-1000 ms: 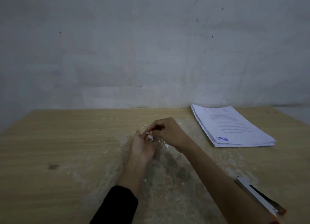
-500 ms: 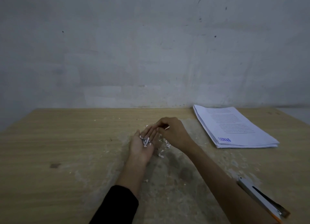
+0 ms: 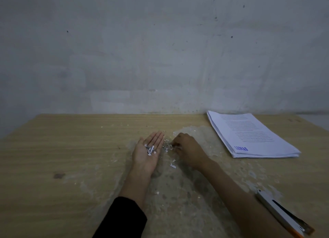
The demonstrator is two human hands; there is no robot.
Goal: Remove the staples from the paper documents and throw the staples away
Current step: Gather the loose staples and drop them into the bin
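left hand flat, palm up, fingers straight, small heap of staples lying in palm; right hand just beside it, knuckles up, fingers curled down onto loose scraps on table, pinching or not cannot tell; papers stacked far right, stapler at near right edge

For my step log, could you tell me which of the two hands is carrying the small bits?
The left hand: it lies palm up, fingers straight, with the bits on it. The right hand is knuckles-up, fingers curled on the table.
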